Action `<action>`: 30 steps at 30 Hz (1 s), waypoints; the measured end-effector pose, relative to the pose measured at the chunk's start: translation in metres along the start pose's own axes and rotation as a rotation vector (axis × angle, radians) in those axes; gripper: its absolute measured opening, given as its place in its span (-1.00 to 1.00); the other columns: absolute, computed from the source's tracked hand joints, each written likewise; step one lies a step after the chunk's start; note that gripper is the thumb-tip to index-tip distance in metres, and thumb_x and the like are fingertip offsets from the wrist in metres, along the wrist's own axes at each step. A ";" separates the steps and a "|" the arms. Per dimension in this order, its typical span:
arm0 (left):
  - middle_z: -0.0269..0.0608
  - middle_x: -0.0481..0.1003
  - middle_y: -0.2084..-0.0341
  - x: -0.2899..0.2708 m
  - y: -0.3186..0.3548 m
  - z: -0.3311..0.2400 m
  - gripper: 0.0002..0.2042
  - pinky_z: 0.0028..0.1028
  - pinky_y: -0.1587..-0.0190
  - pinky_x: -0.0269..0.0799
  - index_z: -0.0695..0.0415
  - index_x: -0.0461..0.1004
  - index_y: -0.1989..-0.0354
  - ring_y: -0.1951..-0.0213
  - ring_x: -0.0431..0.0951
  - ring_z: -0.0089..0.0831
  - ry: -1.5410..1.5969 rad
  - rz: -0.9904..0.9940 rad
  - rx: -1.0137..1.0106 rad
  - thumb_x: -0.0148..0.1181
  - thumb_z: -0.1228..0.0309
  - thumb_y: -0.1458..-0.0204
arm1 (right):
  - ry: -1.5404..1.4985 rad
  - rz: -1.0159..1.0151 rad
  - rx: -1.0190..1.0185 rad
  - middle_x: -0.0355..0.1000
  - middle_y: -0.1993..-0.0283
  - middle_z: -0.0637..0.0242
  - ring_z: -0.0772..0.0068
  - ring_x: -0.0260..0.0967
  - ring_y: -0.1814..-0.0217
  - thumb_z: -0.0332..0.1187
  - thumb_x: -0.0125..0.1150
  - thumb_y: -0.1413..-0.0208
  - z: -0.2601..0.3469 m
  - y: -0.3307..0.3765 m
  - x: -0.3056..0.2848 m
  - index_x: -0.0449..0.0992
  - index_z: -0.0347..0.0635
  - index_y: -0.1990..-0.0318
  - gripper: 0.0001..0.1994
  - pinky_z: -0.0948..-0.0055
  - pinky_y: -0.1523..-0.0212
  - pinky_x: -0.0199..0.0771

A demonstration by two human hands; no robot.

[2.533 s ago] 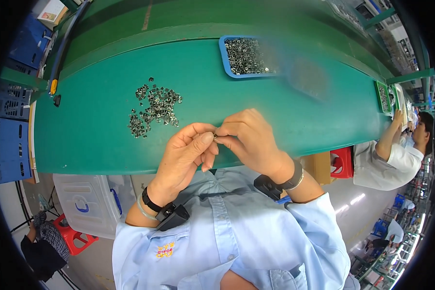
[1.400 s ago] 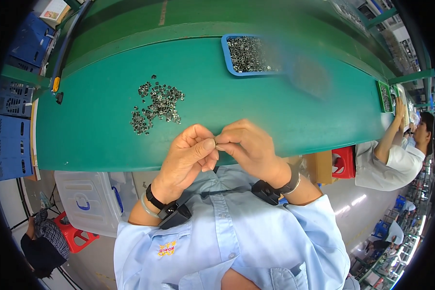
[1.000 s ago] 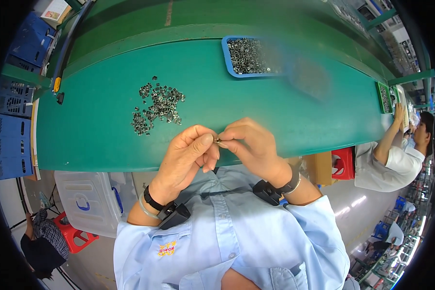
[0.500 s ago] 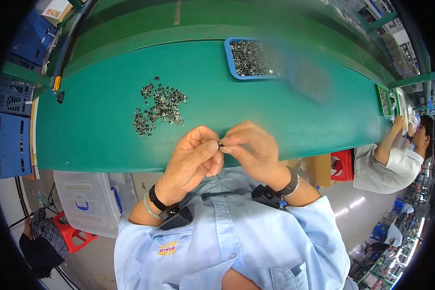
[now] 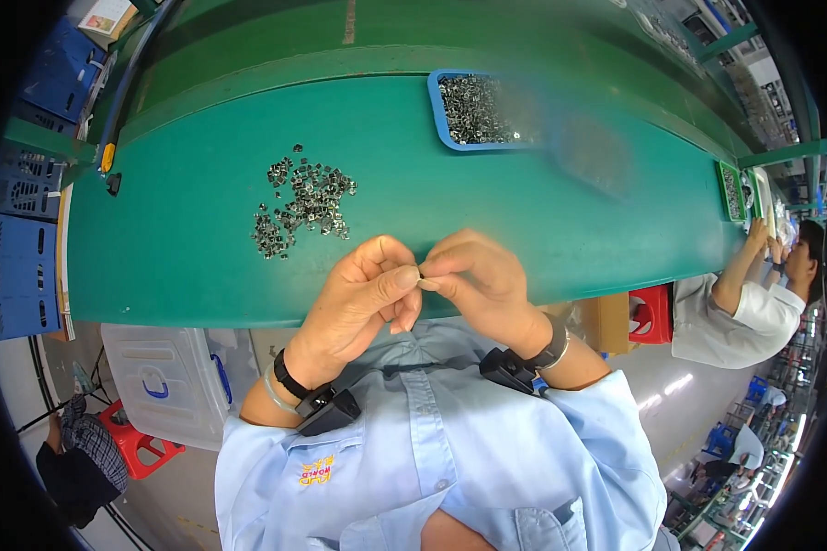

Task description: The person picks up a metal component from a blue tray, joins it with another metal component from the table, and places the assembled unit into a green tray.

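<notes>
Both my hands meet over the near edge of the green table, fingertips together. Between them shows a tiny dark part (image 5: 420, 273), mostly covered by fingers, so its shape is unclear. My left hand (image 5: 369, 294) pinches it from one side with thumb and forefinger. From the other side, my right hand (image 5: 480, 280) closes thumb and fingertips on it. Beyond my left hand lies a loose pile of small black-and-silver metal parts (image 5: 314, 197). Farther back, a blue tray (image 5: 439, 115) holds many similar small parts; a blur covers its right side.
The green tabletop (image 5: 184, 248) spreads around the pile. Blue crates (image 5: 23, 275) stand at the left, and a clear lidded plastic box (image 5: 161, 381) is below the table edge. On the right, a co-worker (image 5: 740, 303) sits near a green tray (image 5: 730, 191). A cardboard box (image 5: 613, 323) stands by a red stool (image 5: 651, 314).
My fingers have shifted slightly around the tiny part, which is now more covered. My left wrist has turned a little. The pile and the tray look the same.
</notes>
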State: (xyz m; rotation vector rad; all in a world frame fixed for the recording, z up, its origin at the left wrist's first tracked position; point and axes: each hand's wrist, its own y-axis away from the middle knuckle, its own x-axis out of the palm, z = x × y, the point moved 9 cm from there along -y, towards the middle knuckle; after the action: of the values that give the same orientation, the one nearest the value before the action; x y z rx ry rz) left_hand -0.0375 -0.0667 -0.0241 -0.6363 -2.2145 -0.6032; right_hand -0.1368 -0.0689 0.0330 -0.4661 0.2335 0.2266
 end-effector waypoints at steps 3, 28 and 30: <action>-0.25 0.42 0.63 0.001 0.000 -0.002 -0.84 -0.60 0.62 0.23 0.15 0.33 0.34 0.63 0.38 -0.54 0.038 0.006 0.004 0.11 0.34 -0.11 | -0.030 -0.018 0.019 0.45 0.36 0.32 0.44 0.39 0.34 -0.52 0.27 0.06 -0.004 0.000 -0.001 0.44 -0.16 0.34 -0.86 0.51 0.33 0.39; -0.30 0.44 0.51 -0.021 0.010 0.004 -0.87 -0.64 0.57 0.25 0.16 0.36 0.21 0.56 0.39 -0.63 -0.152 -0.041 0.010 0.00 0.38 -0.17 | 0.764 -0.235 -0.042 0.42 0.35 0.24 0.21 0.42 0.30 -0.53 0.21 0.06 -0.031 -0.077 -0.102 0.47 -0.21 0.31 -0.88 0.40 0.31 0.45; -0.29 0.44 0.52 -0.026 0.010 0.003 -0.88 -0.63 0.56 0.26 0.17 0.36 0.22 0.57 0.39 -0.62 -0.120 -0.056 0.010 0.00 0.39 -0.17 | 0.891 -0.175 -0.041 0.41 0.32 0.23 0.21 0.41 0.25 -0.54 0.20 0.06 -0.033 -0.087 -0.094 0.47 -0.20 0.31 -0.88 0.39 0.28 0.44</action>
State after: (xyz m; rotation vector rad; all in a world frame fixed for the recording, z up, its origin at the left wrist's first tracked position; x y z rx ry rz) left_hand -0.0177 -0.0633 -0.0433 -0.6214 -2.3526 -0.5960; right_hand -0.2085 -0.1755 0.0658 -0.6035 1.0546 -0.1649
